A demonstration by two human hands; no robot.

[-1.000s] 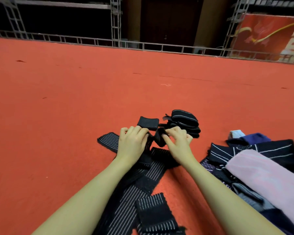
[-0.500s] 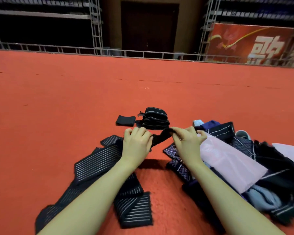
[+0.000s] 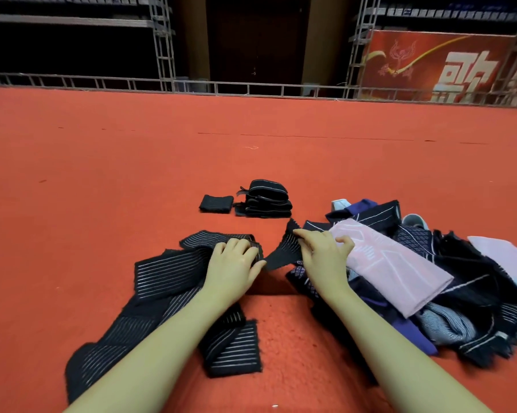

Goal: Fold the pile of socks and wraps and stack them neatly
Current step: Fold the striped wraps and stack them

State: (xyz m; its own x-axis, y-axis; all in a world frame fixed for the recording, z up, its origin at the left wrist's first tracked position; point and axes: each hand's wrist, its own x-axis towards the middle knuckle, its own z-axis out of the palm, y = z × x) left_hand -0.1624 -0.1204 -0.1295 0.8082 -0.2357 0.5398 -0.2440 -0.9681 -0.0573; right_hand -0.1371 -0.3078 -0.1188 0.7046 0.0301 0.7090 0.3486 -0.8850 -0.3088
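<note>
Head view: red carpet (image 3: 102, 174) meets metal railing (image 3: 251, 87); both hands' grip clasps striped wrap (image 3: 168, 272).

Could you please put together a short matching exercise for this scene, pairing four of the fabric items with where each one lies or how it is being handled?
Items:
1. striped black wrap
2. pink sock
3. small black folded piece
4. stack of folded wraps

Descriptions:
A. lies alone on the carpet, just left of the stack
B. held by both hands, trailing toward the camera
C. on top of the unsorted pile at right
D. piled in layers beyond the hands

Pairs: 1-B, 2-C, 3-A, 4-D
</note>
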